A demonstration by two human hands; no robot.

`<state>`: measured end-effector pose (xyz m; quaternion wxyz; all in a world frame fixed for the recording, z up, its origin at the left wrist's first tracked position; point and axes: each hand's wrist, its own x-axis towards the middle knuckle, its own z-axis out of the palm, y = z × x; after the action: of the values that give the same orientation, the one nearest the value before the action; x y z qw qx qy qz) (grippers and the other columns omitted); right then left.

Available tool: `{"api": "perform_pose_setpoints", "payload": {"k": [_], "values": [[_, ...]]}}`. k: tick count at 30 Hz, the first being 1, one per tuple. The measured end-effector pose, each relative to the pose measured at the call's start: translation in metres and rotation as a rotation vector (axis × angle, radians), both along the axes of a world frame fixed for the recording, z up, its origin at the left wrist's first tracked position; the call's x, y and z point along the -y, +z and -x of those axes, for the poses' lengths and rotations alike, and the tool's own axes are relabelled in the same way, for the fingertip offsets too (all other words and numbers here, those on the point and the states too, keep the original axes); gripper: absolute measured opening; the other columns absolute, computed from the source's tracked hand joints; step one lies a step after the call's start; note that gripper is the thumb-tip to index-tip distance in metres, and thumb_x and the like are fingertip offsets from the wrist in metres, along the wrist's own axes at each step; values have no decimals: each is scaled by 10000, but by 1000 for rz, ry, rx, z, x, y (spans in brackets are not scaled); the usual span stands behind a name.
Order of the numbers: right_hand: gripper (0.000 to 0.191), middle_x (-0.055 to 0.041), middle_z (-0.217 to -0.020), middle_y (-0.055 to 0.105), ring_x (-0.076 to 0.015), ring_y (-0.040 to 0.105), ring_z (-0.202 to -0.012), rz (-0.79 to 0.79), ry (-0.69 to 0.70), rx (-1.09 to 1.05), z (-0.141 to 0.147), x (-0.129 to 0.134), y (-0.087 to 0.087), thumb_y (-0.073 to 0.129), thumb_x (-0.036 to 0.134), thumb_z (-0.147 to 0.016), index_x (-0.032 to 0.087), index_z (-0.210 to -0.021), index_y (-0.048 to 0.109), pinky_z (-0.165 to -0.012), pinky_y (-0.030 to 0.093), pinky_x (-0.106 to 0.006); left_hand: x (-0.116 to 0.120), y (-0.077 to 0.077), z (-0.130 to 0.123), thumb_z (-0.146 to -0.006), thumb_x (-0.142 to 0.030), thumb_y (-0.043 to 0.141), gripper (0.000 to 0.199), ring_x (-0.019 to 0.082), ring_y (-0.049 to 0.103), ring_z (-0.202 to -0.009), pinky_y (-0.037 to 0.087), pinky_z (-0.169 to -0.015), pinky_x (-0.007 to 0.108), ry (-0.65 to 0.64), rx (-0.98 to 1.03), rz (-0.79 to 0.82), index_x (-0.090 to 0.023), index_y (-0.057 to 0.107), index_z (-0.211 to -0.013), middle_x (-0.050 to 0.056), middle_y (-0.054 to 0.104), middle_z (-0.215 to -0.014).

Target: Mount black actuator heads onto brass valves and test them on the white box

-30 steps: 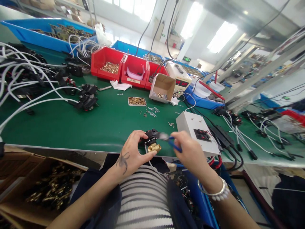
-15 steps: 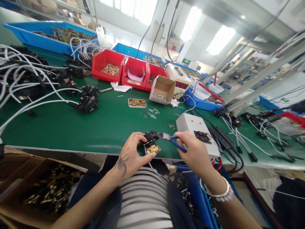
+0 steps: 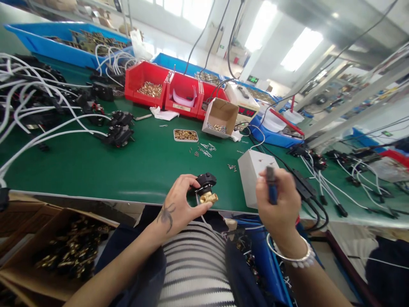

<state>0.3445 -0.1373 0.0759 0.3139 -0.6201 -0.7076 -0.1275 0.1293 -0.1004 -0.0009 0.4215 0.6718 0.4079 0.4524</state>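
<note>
My left hand (image 3: 182,197) grips a small valve at the table's front edge, thumb low and fingers on top. The valve has a black actuator head (image 3: 206,181) over a brass body (image 3: 208,198), and a pale cable hangs down from it. To the right, my right hand (image 3: 279,200) is closed round blue-handled pliers (image 3: 272,189). Their metal jaws point up and are blurred by motion. The pliers are apart from the valve, in front of a light grey box (image 3: 251,172) with switches on top, and partly cover it.
Small pins and clips (image 3: 207,149) lie beyond the valve, near a shallow tray of brass parts (image 3: 185,135). Behind stand red bins (image 3: 147,85) and an open cardboard box (image 3: 220,116). White-cabled black units (image 3: 118,128) crowd the left. A carton of brass-and-black parts (image 3: 28,273) sits below.
My right hand has pulled the pliers away from the valve's black head, to the right and toward the grey box, turning the jaws upward. My left hand still holds the valve in nearly the same place.
</note>
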Motion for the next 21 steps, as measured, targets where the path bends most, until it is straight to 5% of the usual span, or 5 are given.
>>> {"api": "perform_pose_setpoints", "payload": {"k": [4, 10, 15, 19, 21], "values": [[238, 4, -731, 572, -135, 518, -604, 447, 170, 188, 2, -1, -4, 548, 41, -772, 203, -932, 619, -552, 342, -238, -1, -1, 1, -722, -291, 775, 346, 267, 620, -1102, 521, -985, 493, 8, 7, 15, -214, 537, -961, 98, 607, -1160], [145, -19, -818, 577, -158, 542, -693, -116, 4, -34, 1, -2, 2, 516, 143, -899, 199, -1022, 569, -656, 410, -262, -1, 1, 1, -710, -288, 780, 350, 257, 626, -1080, 521, -976, 478, 3, 3, 29, -223, 542, -958, 81, 624, -1155], [249, -6, -737, 570, -147, 510, -601, 358, 224, 240, 4, -7, -1, 495, 47, -798, 203, -958, 605, -560, 341, -256, -1, 2, 1, -708, -293, 772, 345, 254, 627, -1074, 537, -970, 474, 6, 9, 36, -223, 536, -950, 84, 618, -1143], [174, -19, -821, 591, -148, 538, -660, -22, 43, 38, 2, -5, 9, 512, 125, -883, 200, -1028, 573, -634, 402, -258, -1, 2, 2, -709, -295, 776, 349, 246, 628, -1082, 539, -979, 466, 9, 15, 42, -230, 537, -954, 74, 622, -1155], [155, -19, -807, 578, -149, 529, -650, -38, 29, 35, 4, -4, 7, 499, 129, -878, 200, -1002, 558, -626, 403, -258, -1, 2, 2, -706, -298, 780, 354, 247, 626, -1088, 534, -992, 472, 10, 18, 41, -229, 537, -955, 76, 622, -1158]]}}
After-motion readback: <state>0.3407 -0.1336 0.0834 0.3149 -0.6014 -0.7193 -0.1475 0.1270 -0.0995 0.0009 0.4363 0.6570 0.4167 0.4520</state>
